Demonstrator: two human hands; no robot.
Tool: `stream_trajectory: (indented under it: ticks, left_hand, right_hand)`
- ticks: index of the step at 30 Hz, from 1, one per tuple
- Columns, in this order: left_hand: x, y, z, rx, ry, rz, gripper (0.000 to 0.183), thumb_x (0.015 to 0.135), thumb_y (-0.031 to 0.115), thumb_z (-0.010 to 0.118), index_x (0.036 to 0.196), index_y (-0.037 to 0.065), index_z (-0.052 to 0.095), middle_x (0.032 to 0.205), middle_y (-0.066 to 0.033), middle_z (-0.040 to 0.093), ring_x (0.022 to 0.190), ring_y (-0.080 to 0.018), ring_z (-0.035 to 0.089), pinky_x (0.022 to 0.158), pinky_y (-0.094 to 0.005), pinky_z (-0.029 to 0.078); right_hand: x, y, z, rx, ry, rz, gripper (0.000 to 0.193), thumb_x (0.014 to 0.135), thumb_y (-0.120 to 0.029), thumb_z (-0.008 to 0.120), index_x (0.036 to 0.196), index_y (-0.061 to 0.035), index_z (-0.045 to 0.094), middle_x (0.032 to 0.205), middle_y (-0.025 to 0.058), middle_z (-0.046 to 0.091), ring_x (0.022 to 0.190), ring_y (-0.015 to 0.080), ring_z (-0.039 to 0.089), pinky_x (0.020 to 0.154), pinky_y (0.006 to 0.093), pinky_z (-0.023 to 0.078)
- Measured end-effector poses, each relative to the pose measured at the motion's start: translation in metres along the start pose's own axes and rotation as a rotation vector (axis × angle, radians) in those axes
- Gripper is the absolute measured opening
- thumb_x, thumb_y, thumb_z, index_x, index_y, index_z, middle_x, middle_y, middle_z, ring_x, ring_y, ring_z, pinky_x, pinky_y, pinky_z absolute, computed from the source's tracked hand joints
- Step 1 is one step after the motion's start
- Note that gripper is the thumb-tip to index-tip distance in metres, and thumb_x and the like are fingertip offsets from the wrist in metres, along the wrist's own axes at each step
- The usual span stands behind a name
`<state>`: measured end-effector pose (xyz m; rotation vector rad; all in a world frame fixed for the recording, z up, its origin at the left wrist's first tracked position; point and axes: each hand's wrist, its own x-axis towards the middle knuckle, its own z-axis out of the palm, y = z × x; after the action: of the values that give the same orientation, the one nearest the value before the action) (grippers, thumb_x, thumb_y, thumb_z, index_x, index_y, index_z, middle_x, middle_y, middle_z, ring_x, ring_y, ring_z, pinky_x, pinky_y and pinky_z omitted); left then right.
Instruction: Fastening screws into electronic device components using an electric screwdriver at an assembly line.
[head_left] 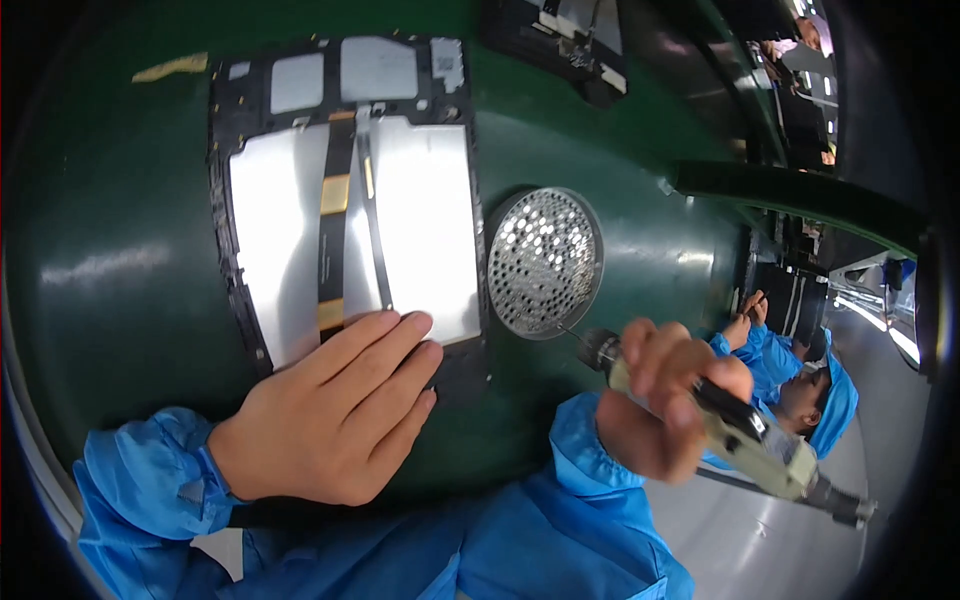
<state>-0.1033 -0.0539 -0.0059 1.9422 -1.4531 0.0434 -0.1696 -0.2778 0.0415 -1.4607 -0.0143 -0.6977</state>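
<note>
An opened tablet (410,240) lies on the green work surface, with two silver battery panels, a black ribbon cable with gold patches, and a black frame. My left hand (335,410) rests on its lower part, the fingers stretched out flat and holding nothing. My right hand (665,400) is wrapped round an electric screwdriver (765,440) with a pale body and a black part. The screwdriver's thin bit reaches the near rim of a round perforated metal dish (545,265), right of the tablet. Whether the bit touches the dish, or carries a screw, I cannot tell.
A black device part or fixture (570,45) stands at the back. A strip of yellowish tape (170,68) lies at far left. A green rail (800,190) runs along the right. Beyond it a co-worker in a blue cap (838,390) works with both hands.
</note>
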Motion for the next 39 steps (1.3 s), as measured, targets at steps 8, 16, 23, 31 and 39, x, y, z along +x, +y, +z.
stream_trajectory:
  ticks: [8, 16, 23, 31, 39]
  left_hand:
    - [-0.006, -0.003, 0.000, -0.026, 0.048, -0.031, 0.015, 0.072, 0.006, 0.069, 0.082, -0.005, 0.068, 0.103, -0.0229, 0.064, 0.105, -0.0377, 0.060, 0.095, -0.0485, 0.048]
    - [-0.007, -0.005, -0.001, -0.023, 0.106, 0.021, 0.008, 0.071, 0.002, 0.067, 0.075, -0.005, 0.067, 0.096, -0.0225, 0.065, 0.100, -0.0380, 0.062, 0.091, -0.0497, 0.050]
    - [-0.009, -0.007, 0.000, -0.068, 0.140, 0.048, 0.005, 0.066, 0.002, 0.066, 0.063, -0.002, 0.064, 0.092, -0.0225, 0.066, 0.097, -0.0378, 0.064, 0.088, -0.0501, 0.052]
    - [-0.004, -0.005, -0.005, -0.052, 0.076, 0.060, 0.007, 0.070, 0.005, 0.067, 0.068, 0.000, 0.063, 0.093, -0.0206, 0.066, 0.098, -0.0364, 0.064, 0.090, -0.0493, 0.051]
    - [0.002, 0.031, 0.009, -0.109, 0.154, -0.071, 0.027, 0.069, 0.014, 0.074, 0.086, -0.005, 0.066, 0.080, -0.0108, 0.058, 0.075, -0.0221, 0.059, 0.060, -0.0305, 0.045]
  right_hand:
    - [-0.020, -0.013, 0.049, 0.005, -0.380, 0.062, 0.027, 0.081, -0.011, 0.064, 0.101, -0.0111, 0.046, 0.064, 0.0031, 0.051, 0.058, 0.0163, 0.053, 0.054, 0.0323, 0.042]
    - [-0.025, -0.010, 0.058, 0.009, -0.405, 0.050, 0.029, 0.079, -0.012, 0.066, 0.099, -0.0092, 0.045, 0.063, 0.0033, 0.051, 0.054, 0.0158, 0.052, 0.051, 0.0310, 0.043]
    - [-0.027, -0.006, 0.059, 0.001, -0.387, 0.033, 0.031, 0.078, -0.011, 0.066, 0.100, -0.0098, 0.045, 0.062, 0.0032, 0.049, 0.054, 0.0159, 0.051, 0.052, 0.0309, 0.042]
    - [-0.020, -0.029, 0.041, -0.008, -0.297, 0.145, 0.029, 0.079, -0.012, 0.066, 0.100, -0.0145, 0.046, 0.063, 0.0011, 0.050, 0.057, 0.0148, 0.051, 0.055, 0.0312, 0.038]
    - [-0.036, -0.038, 0.044, 0.291, -0.266, 0.124, 0.026, 0.077, -0.007, 0.065, 0.096, -0.0134, 0.048, 0.061, 0.0012, 0.051, 0.058, 0.0138, 0.053, 0.054, 0.0278, 0.046]
